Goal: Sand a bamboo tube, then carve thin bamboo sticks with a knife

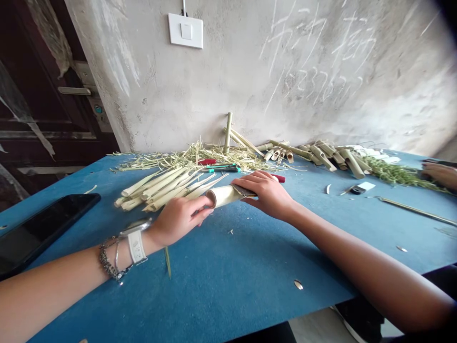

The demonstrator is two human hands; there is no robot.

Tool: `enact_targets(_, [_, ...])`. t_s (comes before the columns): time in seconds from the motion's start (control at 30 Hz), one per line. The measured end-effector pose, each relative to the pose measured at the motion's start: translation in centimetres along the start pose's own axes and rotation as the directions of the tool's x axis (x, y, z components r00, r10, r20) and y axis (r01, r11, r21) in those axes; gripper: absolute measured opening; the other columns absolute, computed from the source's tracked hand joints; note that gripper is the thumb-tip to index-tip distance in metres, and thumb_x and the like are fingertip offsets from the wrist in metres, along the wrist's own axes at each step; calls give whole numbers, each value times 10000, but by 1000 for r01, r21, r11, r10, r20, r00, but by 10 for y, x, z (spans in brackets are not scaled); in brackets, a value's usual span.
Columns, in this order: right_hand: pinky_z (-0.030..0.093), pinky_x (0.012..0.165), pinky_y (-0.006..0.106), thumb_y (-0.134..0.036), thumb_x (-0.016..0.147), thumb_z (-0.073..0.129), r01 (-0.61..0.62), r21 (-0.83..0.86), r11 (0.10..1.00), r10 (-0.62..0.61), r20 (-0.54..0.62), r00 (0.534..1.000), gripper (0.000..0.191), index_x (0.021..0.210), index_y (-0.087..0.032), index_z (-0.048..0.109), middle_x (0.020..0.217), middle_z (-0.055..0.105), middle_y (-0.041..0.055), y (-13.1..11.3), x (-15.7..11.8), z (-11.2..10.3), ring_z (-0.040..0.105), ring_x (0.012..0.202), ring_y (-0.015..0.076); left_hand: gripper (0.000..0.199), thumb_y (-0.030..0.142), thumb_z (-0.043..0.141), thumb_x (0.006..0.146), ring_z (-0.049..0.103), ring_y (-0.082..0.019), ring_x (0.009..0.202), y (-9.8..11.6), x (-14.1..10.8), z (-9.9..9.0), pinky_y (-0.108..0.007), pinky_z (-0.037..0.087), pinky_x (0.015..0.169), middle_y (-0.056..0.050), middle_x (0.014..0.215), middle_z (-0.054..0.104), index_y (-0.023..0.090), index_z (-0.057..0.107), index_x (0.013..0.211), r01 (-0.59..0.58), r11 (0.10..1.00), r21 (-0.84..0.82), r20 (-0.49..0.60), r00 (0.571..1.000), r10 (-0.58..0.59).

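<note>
A short pale bamboo tube (pixel 227 195) is held level just above the blue table, its hollow end to the left. My left hand (pixel 182 216) is closed, its fingers gripping the tube at that end; a watch and bracelets are on this wrist. From above, my right hand (pixel 269 193) curls over the tube's other end. Between its fingers and the tube shows a thin dark sheet (pixel 245 191), which looks like sandpaper. The far end of the tube is hidden under the hand. Just beyond my right hand appears a red handle (pixel 279 178).
Split bamboo strips (pixel 167 188) lie left of the tube, with shavings (pixel 185 155) and a teal cutter (pixel 224 168) behind. Bamboo pieces (pixel 323 155) and green shreds (pixel 396 171) lie right. A phone (pixel 53 224) sits left; another person's hand (pixel 441 174) is far right.
</note>
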State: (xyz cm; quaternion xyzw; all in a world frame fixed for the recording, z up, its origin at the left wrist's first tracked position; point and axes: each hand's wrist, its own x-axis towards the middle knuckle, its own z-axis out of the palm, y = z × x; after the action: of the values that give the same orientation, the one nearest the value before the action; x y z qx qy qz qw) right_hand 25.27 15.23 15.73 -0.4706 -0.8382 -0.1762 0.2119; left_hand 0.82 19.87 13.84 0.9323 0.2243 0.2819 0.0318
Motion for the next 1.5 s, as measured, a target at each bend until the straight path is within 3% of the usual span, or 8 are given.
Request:
enact_targets(0.2, [306,964,427,-219,828,548,-25,-94,995,25,1,1000,353,1179,-249,529,1093,632,22,-3,-2,2,543,990,210,346,236,356,914,513,-76,491,-1,1,2,-193,368,573,44,530,569,167,493,604,64,989,-137,228,973,-31])
enact_targets(0.4, [234,1018,457,-169,843,503,3,-178,984,-2,7,1000,346,1179,-251,526,1082,640,22,-10,0,3,545,1002,203,270,300,451,842,423,-82,447,-2,-1,6,-211,302,470,51,500,463,175,424,603,115,978,-174,280,958,-63])
enact_targets(0.57, [224,1020,470,-197,870,496,36,-244,969,-24,48,999,332,1201,-216,512,1068,648,37,-18,2,4,556,961,205,270,389,375,885,421,-77,401,-3,1,6,-201,380,474,77,432,444,179,455,734,303,806,-508,402,911,-89])
enact_targets(0.87, [235,998,450,-289,852,566,0,-267,964,15,55,998,380,1221,-242,489,1066,640,20,-14,2,3,545,975,201,275,396,467,858,343,-50,338,-9,4,8,-178,279,391,98,383,391,144,577,847,394,690,-607,366,910,-198])
enact_targets(1.0, [241,987,440,-298,827,604,-18,-278,961,39,72,997,397,1206,-249,498,1016,644,12,-14,2,5,546,954,201,295,380,535,810,341,-46,345,-8,6,7,-180,239,363,80,438,415,124,631,921,429,708,-560,336,899,-279])
enact_targets(1.17, [219,995,447,-270,801,634,-20,-290,957,46,83,996,428,1205,-260,492,999,644,7,-9,1,8,548,954,201,295,378,561,786,369,-56,370,-5,5,5,-190,276,409,69,403,415,101,651,832,407,779,-476,260,912,-317])
enact_targets(1.37, [209,992,454,-235,769,663,-77,-303,950,105,79,991,429,1169,-269,512,1028,643,-2,1,-2,9,552,971,206,388,394,514,811,479,-99,532,-10,4,9,-213,384,514,23,592,540,127,602,1078,370,772,-517,269,926,-263])
enact_targets(1.5, [198,999,446,-249,787,646,-38,-327,944,70,88,994,411,1175,-264,511,1004,650,-2,-5,-1,7,559,947,197,300,397,483,826,490,-121,643,-13,6,10,-223,386,588,-2,660,554,145,642,794,265,841,-471,243,956,-165])
